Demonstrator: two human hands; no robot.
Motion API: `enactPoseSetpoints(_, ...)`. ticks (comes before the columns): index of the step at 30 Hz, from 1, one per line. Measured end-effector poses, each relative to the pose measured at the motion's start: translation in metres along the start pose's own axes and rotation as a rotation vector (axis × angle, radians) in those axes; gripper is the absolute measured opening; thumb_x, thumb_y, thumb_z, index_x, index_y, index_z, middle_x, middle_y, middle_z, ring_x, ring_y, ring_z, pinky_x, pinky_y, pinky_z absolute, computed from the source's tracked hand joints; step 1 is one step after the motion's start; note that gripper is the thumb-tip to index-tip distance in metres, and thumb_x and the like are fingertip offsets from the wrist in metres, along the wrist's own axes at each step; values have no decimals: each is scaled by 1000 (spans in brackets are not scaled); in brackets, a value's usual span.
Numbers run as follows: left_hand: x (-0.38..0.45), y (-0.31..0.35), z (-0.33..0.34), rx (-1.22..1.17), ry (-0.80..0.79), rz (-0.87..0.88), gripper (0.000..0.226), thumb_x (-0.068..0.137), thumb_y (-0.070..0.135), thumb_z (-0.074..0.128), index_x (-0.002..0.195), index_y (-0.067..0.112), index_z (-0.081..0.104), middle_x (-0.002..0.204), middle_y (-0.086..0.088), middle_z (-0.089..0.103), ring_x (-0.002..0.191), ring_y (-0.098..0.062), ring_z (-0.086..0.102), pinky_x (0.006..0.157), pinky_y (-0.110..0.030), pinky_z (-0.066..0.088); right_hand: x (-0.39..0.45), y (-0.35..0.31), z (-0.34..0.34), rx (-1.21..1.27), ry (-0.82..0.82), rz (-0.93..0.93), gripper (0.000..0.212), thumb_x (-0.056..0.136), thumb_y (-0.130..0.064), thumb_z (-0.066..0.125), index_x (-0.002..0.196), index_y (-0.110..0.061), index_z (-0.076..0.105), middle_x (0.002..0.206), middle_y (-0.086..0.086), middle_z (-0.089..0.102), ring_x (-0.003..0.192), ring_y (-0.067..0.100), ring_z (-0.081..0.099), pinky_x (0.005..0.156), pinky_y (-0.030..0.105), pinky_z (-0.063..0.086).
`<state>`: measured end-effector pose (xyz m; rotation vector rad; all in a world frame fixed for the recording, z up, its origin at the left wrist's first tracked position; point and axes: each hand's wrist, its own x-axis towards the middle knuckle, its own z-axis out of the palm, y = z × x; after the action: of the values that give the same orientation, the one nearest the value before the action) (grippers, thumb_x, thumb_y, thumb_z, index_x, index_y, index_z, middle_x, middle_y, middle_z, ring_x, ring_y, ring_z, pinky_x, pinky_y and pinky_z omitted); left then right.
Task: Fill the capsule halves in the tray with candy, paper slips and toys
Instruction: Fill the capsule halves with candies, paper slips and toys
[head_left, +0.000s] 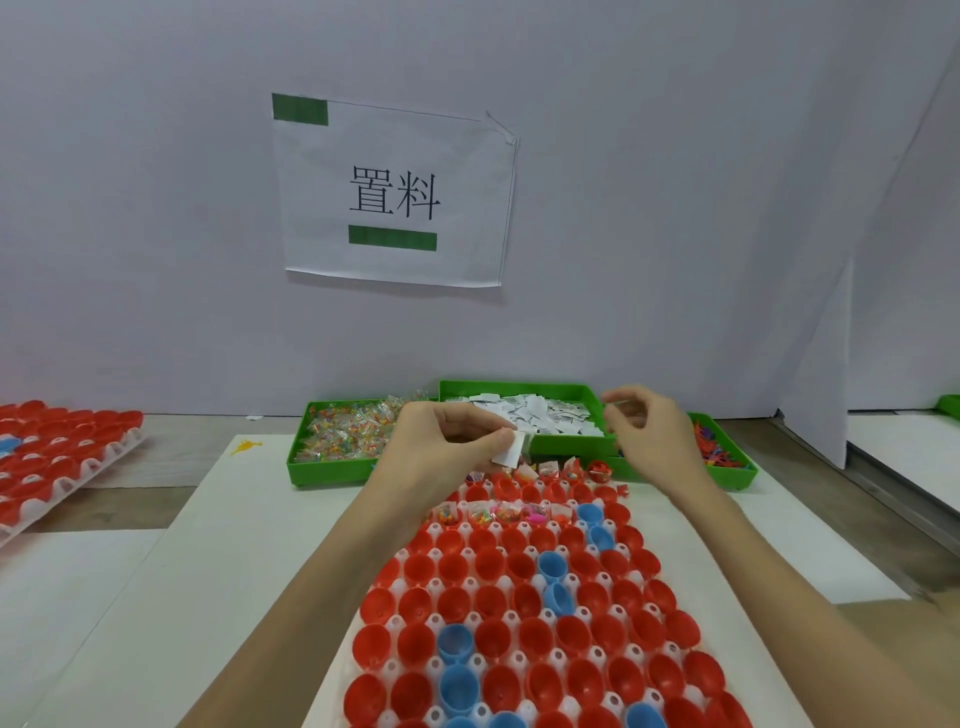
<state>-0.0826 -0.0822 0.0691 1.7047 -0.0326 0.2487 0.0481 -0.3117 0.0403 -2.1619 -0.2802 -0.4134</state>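
Head view, red and blue capsule halves (483, 597), open-side up

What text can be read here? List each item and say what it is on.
"置料": large black characters on the white paper sign taped to the wall.
Two green bars on that sign cover whatever lies under them: unreadable.
Paper slips in the green bin: dark print, too small to read.
Slip pinched in the left hand: no print legible.
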Motion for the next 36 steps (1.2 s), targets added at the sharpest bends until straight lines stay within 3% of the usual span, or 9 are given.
enactPoseSetpoints(2,0,0,-1,18,6,3,5,89,14,78,93,15,81,85,2,80,79,-16,77,71,-20,61,27,36,-5,-313,20,40,32,99,2,54,126,-8,68,124,14,70,110,28,66,95,37,52)
enactPoseSetpoints(5,0,0,-3,32,6,7,5,89,15,78,93,15,81,85,2,80,78,-16,77,71,-18,60,41,77,-16,-646,-170,57,58,91,16,53,140,-15,62,137,18,63,122,33,62,98,39,50)
enactPoseSetpoints(7,1,2,-5,45,4,9,5,89,16,78,93,16,81,85,3,80,76,-16,77,69,-16,59,44,90,-21,-694,-255,59,48,95,9,55,135,-17,66,135,12,66,121,29,63,97,33,48)
enactPoseSetpoints(12,1,5,-7,78,1,25,4,89,17,79,92,17,81,82,5,79,72,-13,76,64,-11,54,56,89,-23,-575,-148,128,9,83,-12,83,91,-11,79,103,14,75,88,24,64,79,28,46)
enactPoseSetpoints(17,3,2,-7,111,1,31,4,88,16,79,90,18,82,81,5,79,72,-11,76,64,-14,56,52,90,-20,-487,-20,134,7,87,-7,79,92,-5,75,98,16,74,94,29,68,87,37,54)
enactPoseSetpoints(21,4,-3,-8,112,-6,28,3,88,16,80,90,18,81,81,3,79,72,-14,77,68,-17,59,46,88,-13,-439,84,82,4,87,-11,78,91,-11,77,96,10,76,87,23,65,88,40,55)
enactPoseSetpoints(26,3,-5,-6,118,-11,21,3,87,14,80,90,16,81,81,0,79,74,-16,77,70,-19,60,40,85,-5,-413,98,91,12,86,-12,78,81,-21,72,96,4,76,97,29,67,97,56,50)
enactPoseSetpoints(32,4,-7,-3,131,-1,20,3,88,12,79,89,14,81,81,-1,79,75,-18,77,71,-21,61,35,81,-2,-315,186,38,6,86,-8,74,83,-12,71,85,5,73,73,16,62,72,32,49)
enactPoseSetpoints(36,5,-10,-1,145,19,31,3,87,13,80,88,15,82,80,0,79,75,-15,76,69,-20,60,17,53,-6,-44,287,37,8,88,-11,74,82,-15,68,78,-7,68,77,10,65,66,21,45)
